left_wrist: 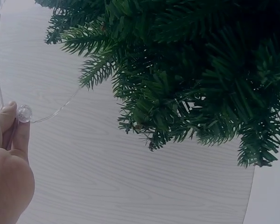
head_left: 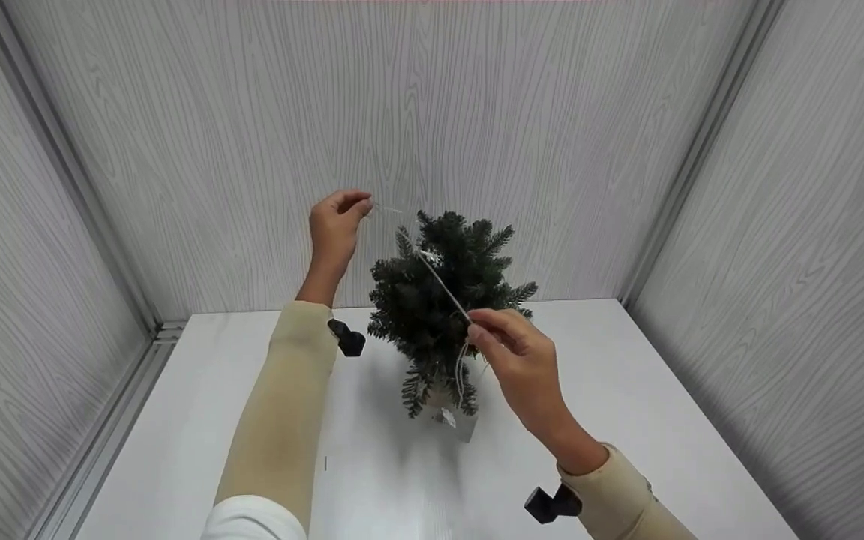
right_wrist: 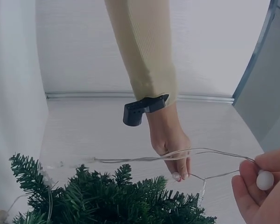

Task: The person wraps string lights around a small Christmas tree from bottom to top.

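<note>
A small artificial Christmas tree (head_left: 439, 281) stands between my hands. My left hand (head_left: 334, 232), beyond its upper left side, pinches a thin string-light wire (head_left: 443, 285). In the left wrist view a clear round bulb (left_wrist: 24, 113) sits at those fingertips. In front of the branches on the right, my right hand (head_left: 522, 364) pinches the same string between thumb and fingers. A white round bulb (right_wrist: 265, 180) shows at these fingers in the right wrist view. The wire slants between the hands across the tree, and loose strands (head_left: 460, 379) hang below the right hand.
The tree's pale base (head_left: 467, 426) rests on a white table (head_left: 229, 375). A shiny clear ornament (head_left: 447, 417) shows at the base, another (head_left: 430, 257) among the upper branches. Wood-grain panels (head_left: 402, 90) enclose the back and both sides. Black wrist cameras (head_left: 347, 337) stick out from both sleeves.
</note>
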Demonstrator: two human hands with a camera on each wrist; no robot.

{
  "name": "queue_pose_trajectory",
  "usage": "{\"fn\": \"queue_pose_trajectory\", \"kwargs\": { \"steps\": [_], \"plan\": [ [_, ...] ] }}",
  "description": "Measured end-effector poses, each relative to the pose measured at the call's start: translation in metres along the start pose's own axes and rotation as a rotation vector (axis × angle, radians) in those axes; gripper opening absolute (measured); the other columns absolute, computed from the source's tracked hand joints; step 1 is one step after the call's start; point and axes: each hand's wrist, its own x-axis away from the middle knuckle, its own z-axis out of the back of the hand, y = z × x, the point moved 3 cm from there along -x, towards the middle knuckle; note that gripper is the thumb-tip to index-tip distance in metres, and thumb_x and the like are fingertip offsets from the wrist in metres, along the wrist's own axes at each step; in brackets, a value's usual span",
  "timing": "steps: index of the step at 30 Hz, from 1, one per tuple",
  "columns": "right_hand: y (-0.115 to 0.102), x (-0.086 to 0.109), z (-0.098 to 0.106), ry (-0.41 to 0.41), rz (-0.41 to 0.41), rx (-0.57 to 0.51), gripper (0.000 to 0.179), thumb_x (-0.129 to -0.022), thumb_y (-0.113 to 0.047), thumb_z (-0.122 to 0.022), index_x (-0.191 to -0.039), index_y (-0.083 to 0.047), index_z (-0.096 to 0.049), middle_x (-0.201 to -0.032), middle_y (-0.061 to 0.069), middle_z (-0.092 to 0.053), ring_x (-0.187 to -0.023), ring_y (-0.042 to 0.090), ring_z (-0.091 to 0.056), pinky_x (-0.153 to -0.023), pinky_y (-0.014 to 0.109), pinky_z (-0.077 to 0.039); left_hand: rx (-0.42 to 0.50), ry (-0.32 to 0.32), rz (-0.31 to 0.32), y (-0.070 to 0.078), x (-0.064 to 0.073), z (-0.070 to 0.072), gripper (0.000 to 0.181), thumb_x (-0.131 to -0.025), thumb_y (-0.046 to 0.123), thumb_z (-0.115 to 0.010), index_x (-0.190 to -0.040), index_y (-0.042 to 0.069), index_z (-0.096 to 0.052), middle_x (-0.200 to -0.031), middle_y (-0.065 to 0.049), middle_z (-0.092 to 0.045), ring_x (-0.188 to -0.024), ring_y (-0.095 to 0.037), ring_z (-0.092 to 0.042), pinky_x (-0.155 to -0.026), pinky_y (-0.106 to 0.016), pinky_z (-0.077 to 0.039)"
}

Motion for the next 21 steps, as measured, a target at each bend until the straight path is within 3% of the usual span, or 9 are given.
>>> {"fn": "queue_pose_trajectory", "kwargs": {
  "steps": [7,15,21],
  "plan": [
    [-0.002,0.003,-0.007,-0.019,0.063,0.033,0.019,-0.089,-0.002,-0.065,-0.108,-0.002,-0.069,-0.094,0.006,-0.064,-0.083,0.02,-0.063,-0.07,0.023,-0.05,0.044,0.009,0.018,-0.011,0.007,0.005,0.019,-0.09,0.019,-0.068,-0.103,0.005,-0.071,-0.103,-0.015,-0.067,-0.094,-0.017,-0.062,-0.084,-0.03,-0.05],
    [0.012,0.013,-0.015,-0.078,0.012,-0.017,0.018,-0.089,-0.002,-0.065,-0.107,-0.005,-0.069,-0.094,0.005,-0.064,-0.084,0.02,-0.065,-0.072,0.025,-0.052,-0.004,-0.019,0.075,-0.032,0.024,0.012,0.015,-0.091,0.015,-0.068,-0.102,0.005,-0.072,-0.099,-0.01,-0.068,-0.091,-0.016,-0.063,-0.08,-0.028,-0.051],
    [0.018,0.022,-0.021,-0.099,0.022,-0.015,0.018,-0.089,-0.003,-0.065,-0.106,-0.007,-0.069,-0.094,0.004,-0.065,-0.084,0.02,-0.065,-0.072,0.024,-0.052,-0.018,-0.086,0.129,-0.039,0.04,0.016,0.02,-0.091,0.017,-0.067,-0.107,0.005,-0.07,-0.106,-0.013,-0.068,-0.096,-0.019,-0.062,-0.083,-0.029,-0.05]
  ]
}}
